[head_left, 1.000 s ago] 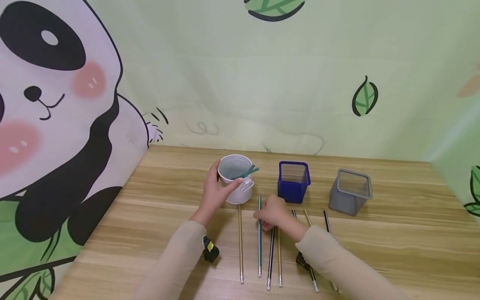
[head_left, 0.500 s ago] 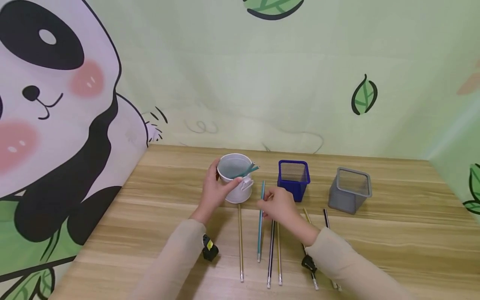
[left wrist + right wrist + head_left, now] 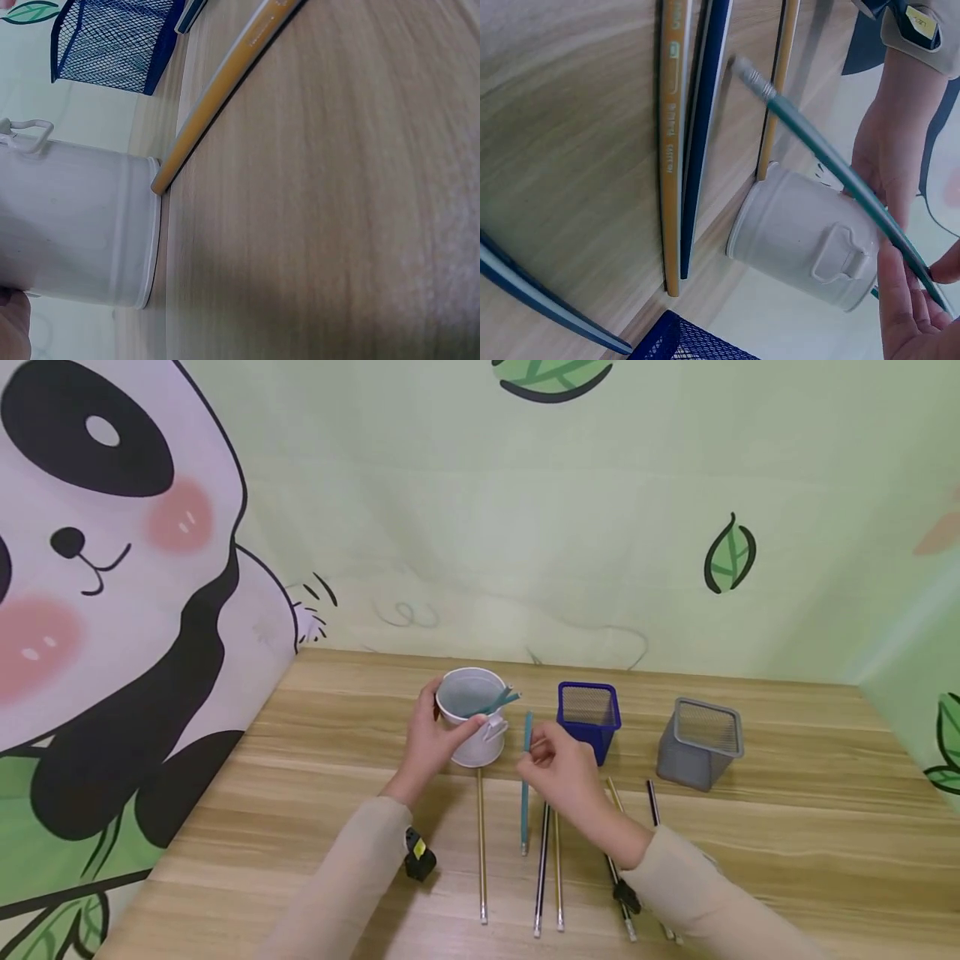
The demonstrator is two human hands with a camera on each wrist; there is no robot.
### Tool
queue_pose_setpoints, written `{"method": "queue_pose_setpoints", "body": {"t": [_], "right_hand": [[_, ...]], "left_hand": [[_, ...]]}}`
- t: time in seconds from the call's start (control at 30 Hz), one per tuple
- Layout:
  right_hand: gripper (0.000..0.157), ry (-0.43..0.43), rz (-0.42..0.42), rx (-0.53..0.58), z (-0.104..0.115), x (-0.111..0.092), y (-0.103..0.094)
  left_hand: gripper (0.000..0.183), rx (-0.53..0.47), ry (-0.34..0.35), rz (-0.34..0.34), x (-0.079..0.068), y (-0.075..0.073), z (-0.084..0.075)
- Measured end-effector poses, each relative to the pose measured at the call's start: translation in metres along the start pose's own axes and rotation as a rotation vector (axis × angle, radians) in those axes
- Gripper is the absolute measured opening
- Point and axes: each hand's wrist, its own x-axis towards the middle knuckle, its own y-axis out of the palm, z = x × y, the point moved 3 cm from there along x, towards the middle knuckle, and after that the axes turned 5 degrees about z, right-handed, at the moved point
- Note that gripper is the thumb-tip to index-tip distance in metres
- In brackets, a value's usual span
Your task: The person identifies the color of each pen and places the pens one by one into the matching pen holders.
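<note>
My left hand [image 3: 429, 742] grips the side of a white metal bucket [image 3: 471, 752], thumb near its rim by the small handle. Teal pencils [image 3: 501, 700] lean inside it, their ends sticking out over the rim. Just to the right, my right hand [image 3: 558, 770] pinches another teal pencil [image 3: 524, 817] near its upper part. In the right wrist view this pencil [image 3: 832, 161] is tilted and off the table, its eraser end pointing away from the fingers. A yellow pencil [image 3: 214, 90] lies with one end at the bucket's base in the left wrist view.
A blue mesh pen holder [image 3: 587, 735] and a grey one [image 3: 697, 752] stand to the right of the bucket. On the wooden table [image 3: 300, 860] lie several dark and yellow pencils, including a dark one [image 3: 542, 877]. A panda-printed backdrop [image 3: 450, 527] rises behind.
My right hand has raised the teal pencil from the table and carried it slightly forward, up beside the bucket. The left hand keeps its hold on the bucket.
</note>
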Motion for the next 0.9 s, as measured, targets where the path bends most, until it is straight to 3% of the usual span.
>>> {"method": "queue_pose_setpoints", "body": {"t": [0.23, 0.5, 0.9], "right_hand": [[0.015, -0.148, -0.053, 0.054, 0.004, -0.004, -0.004], [0.02, -0.256, -0.108, 0.118, 0.0, -0.01, -0.008], [0.017, -0.491, -0.237, 0.127, 0.013, -0.013, -0.019]], "left_hand": [[0.082, 0.0, 0.006, -0.006, -0.001, -0.001, 0.0], [0.084, 0.029, -0.003, -0.003, -0.001, 0.0, 0.002], [0.084, 0.03, -0.003, -0.004, -0.001, 0.0, 0.001]]}}
